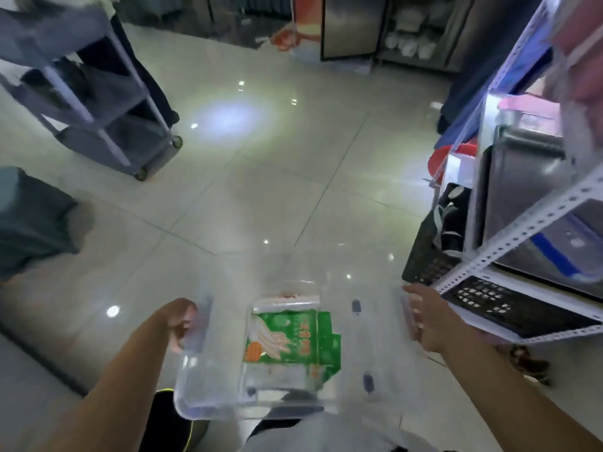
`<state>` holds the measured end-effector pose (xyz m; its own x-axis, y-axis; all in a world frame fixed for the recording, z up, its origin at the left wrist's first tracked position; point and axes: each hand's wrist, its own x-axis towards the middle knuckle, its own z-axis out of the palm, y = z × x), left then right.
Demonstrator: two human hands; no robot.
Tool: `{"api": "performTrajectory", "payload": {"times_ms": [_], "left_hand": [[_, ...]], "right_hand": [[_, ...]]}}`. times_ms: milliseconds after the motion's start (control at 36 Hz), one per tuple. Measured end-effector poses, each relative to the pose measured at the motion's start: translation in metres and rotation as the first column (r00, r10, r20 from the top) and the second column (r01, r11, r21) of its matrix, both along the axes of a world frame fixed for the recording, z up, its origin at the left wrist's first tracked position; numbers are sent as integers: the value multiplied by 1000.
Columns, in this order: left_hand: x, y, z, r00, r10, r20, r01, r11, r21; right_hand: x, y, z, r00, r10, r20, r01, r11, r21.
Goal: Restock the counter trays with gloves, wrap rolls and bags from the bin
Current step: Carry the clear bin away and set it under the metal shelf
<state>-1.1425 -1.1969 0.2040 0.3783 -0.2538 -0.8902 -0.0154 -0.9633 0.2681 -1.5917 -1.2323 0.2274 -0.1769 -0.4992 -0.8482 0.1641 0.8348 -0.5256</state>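
I carry a clear plastic bin in front of my body, above the tiled floor. My left hand grips its left rim with curled fingers. My right hand holds the right rim, fingers wrapped over the edge. Inside the bin lies a green and white pack of gloves with a clear bag under its far end. The view is blurred by motion.
A white metal shelf rack with steel trays and black crates stands at the right. A grey wheeled cart is at the far left, a dark bin nearer on the left. Glossy tiled floor lies ahead.
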Motion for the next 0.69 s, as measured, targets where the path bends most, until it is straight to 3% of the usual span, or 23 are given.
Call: {"api": "performTrajectory", "payload": {"times_ms": [139,250,389,528,694], "left_hand": [[17,-83,-15,987,91,-136,-98,994,-49],[36,-175,-16,980,173,-98,-191,957,-219],[55,-297,-24,975,171,-143,-209,926,-315],[58,-424,-29,971,181,-158,-222,927,-303],[48,-563,-8,988,63,-144,-102,954,-281]], "right_hand": [[8,-94,17,999,36,14,-34,990,-136],[23,-174,33,993,100,-56,-108,980,-169],[33,-280,22,996,16,-82,-33,977,-212],[32,-389,-3,998,-68,-11,64,966,-249],[32,-506,-8,984,-171,-45,158,964,-216]]}}
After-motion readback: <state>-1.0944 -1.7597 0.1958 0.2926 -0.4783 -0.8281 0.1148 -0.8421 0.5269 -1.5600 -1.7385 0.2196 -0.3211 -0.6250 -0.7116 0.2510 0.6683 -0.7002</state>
